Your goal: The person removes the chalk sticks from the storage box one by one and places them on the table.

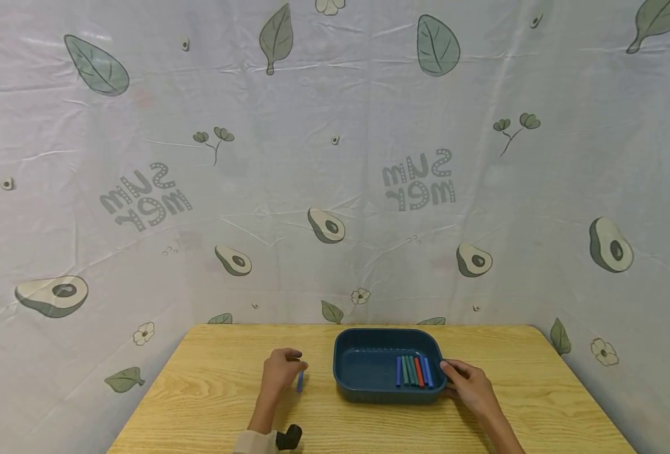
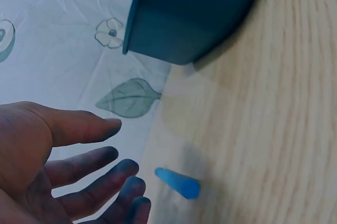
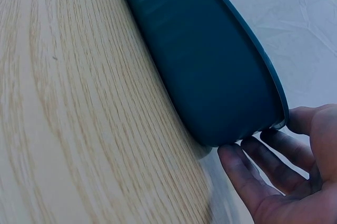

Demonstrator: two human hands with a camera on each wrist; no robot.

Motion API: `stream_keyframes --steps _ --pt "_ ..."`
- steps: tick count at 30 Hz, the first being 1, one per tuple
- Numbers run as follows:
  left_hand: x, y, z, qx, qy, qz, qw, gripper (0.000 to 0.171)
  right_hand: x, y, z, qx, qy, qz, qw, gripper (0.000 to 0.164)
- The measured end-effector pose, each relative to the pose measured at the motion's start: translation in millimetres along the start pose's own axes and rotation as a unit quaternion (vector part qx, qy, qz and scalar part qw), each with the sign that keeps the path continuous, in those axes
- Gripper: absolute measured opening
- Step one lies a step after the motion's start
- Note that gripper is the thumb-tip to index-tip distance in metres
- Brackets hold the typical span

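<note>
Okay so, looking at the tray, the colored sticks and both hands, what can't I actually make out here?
Both wrist views: the sticks inside the tray, hidden by the walls of the tray.
Both wrist views: the rest of the tray, cut off by the top edge.
Left wrist view: part of the left hand, cut off by the left edge.
Head view: any markings on the sticks, too small.

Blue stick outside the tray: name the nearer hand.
Left: the left hand is just beside the blue stick; the right hand is farther off, gripping the right end of the tray.
</note>
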State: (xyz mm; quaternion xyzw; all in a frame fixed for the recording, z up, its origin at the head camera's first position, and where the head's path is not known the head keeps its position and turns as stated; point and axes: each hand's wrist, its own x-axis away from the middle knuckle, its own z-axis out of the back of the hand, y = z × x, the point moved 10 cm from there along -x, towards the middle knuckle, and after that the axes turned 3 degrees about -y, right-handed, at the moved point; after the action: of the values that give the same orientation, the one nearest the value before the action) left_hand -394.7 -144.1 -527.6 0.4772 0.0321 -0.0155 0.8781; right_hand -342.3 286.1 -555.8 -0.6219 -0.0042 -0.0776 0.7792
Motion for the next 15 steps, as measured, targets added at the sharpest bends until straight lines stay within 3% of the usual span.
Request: stream_keyframes --steps 15 --pt "-5.9 44.0 -10.3 0.002 -0.020 -0.069 0.9974 0.043 2 5 -1 -0.004 0.002 0.003 1.000 0.054"
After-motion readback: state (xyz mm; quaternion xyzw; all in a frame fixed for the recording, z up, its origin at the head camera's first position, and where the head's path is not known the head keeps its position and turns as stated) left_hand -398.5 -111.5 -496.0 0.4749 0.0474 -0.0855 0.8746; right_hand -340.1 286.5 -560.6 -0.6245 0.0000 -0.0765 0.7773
